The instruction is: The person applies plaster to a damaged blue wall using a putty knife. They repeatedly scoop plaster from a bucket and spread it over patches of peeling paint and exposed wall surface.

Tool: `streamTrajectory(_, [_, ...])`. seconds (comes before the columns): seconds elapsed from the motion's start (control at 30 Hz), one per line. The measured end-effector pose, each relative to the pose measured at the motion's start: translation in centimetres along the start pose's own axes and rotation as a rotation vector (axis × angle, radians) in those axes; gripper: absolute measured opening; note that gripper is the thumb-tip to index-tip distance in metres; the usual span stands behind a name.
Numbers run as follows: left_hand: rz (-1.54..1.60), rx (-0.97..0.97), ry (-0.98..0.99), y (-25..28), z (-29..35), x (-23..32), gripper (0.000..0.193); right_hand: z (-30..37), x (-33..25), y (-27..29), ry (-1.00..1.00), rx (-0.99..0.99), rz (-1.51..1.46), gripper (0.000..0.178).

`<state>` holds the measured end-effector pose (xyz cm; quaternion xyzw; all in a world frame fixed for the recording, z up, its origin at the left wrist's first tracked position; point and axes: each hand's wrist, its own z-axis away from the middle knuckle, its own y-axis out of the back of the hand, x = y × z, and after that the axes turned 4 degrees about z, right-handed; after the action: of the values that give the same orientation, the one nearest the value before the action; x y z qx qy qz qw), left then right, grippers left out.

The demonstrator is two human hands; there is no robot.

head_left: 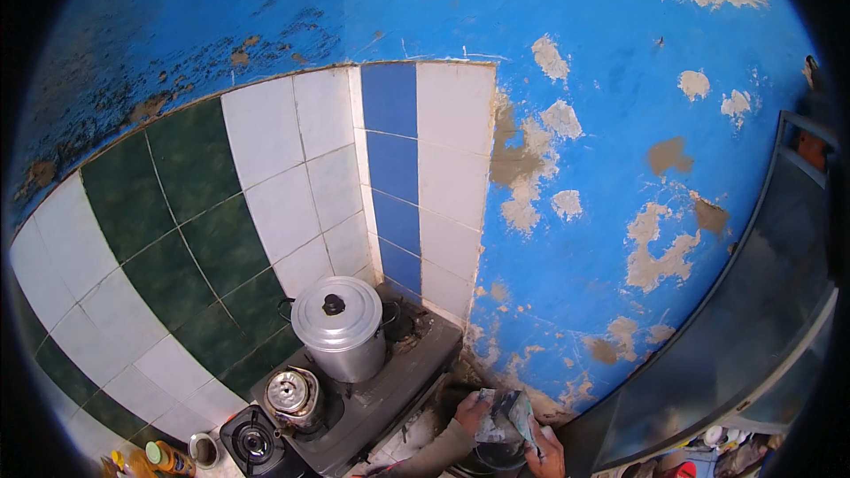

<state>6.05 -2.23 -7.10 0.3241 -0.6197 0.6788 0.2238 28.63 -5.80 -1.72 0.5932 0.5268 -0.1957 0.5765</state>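
My left hand (470, 412) and my right hand (548, 455) are both closed on a crumpled grey-and-white cloth or bag (506, 418) with dark patches. They hold it stretched between them near the lower edge of the view. Its exact kind cannot be made out. Right below it is a dark round container (498, 455), partly hidden by the hands and the held piece. To the left stands a dark stove (359, 425). On it are a large lidded aluminium pot (341, 336) and a smaller metal kettle (294, 397).
A small black burner (255, 443) sits left of the stove, beside a dark-filled cup (204, 451) and several bottles and jars (168, 458). Tiled walls (257, 212) meet in the corner behind. A dark cabinet (708, 389) rises at the right, with clutter below it.
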Motion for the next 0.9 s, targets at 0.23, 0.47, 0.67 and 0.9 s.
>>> streamTrajectory(0.23, [-0.345, 0.156, -0.150, -3.1, 3.0, 5.7, 0.021, -0.4, 1.4, 2.5, 0.075, -0.137, 0.272, 0.056])
streamTrajectory(0.47, [-0.292, 0.144, -0.112, -2.6, 3.5, 1.7, 0.017, -0.7, -4.6, 1.6, 0.096, -0.052, 0.121, 0.047])
streamTrajectory(0.67, [-0.343, 0.172, -0.150, -1.4, 3.2, 1.1, 0.021, 0.4, -1.3, 0.7, 0.169, -0.015, 0.234, 0.052])
streamTrajectory(0.9, [-0.134, 0.089, -0.122, -2.7, 2.8, 3.8, 0.017, -0.5, -1.1, 2.3, -0.075, -0.062, 0.061, 0.051])
